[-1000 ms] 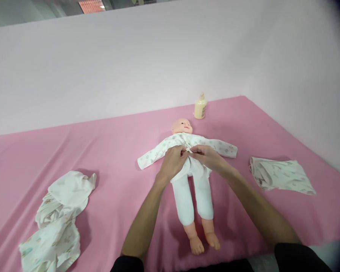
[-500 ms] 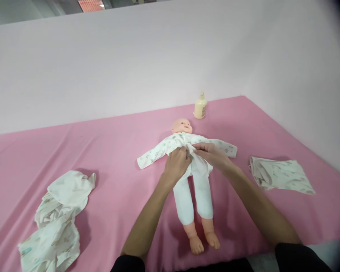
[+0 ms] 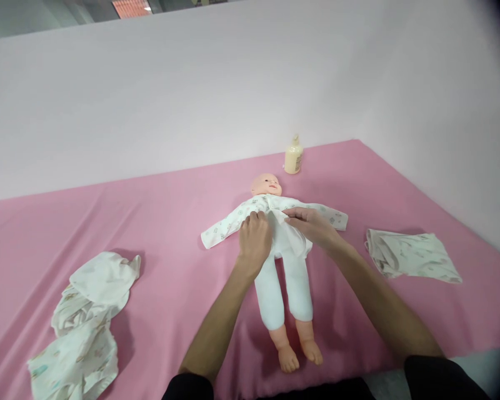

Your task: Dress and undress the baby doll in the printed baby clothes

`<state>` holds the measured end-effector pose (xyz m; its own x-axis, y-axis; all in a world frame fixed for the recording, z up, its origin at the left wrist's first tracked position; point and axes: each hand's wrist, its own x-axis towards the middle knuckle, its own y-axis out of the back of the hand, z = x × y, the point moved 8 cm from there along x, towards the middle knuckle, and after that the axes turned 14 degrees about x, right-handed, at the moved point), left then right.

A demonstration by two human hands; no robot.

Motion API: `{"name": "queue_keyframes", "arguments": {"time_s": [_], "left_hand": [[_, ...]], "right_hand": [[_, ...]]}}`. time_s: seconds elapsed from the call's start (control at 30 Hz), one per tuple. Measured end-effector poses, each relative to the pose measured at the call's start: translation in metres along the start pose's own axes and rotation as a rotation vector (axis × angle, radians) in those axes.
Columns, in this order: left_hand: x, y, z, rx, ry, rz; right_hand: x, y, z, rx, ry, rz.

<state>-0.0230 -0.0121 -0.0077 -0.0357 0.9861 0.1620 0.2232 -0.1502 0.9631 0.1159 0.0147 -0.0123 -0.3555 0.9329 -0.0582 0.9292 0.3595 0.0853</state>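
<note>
A baby doll lies face up with its bare feet toward me. It wears a white patterned long-sleeved shirt whose front is parted over the belly. My left hand is closed on the shirt's front at the doll's chest, its fingertips hidden by the knuckles. My right hand pinches the other front flap between thumb and fingers, folded back to show its plain white inside.
A cream pump bottle stands behind the doll's head. Crumpled printed baby clothes lie at the left, and a folded printed cloth at the right. A pink sheet covers the table, bordered by a white wall.
My left hand has shifted slightly left and up, away from my right hand, and the shirt front is spread wider. My right hand stays at its flap.
</note>
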Motion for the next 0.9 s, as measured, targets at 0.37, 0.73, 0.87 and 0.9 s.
{"name": "queue_keyframes", "arguments": {"time_s": [0.37,0.73,0.87,0.9], "left_hand": [[0.008,-0.002,-0.034,-0.137,0.157,-0.077],[0.008,0.015,-0.046,-0.149,0.149,-0.008],[0.007,0.018,-0.038,-0.16,0.081,0.046],[0.007,0.02,-0.034,-0.159,0.055,0.063]], "right_hand": [[0.001,0.002,0.006,0.018,-0.019,0.024],[0.002,0.008,0.005,0.018,0.016,0.078],[0.0,0.009,-0.001,0.034,0.03,0.107],[-0.001,0.009,-0.002,0.042,0.037,0.114]]}}
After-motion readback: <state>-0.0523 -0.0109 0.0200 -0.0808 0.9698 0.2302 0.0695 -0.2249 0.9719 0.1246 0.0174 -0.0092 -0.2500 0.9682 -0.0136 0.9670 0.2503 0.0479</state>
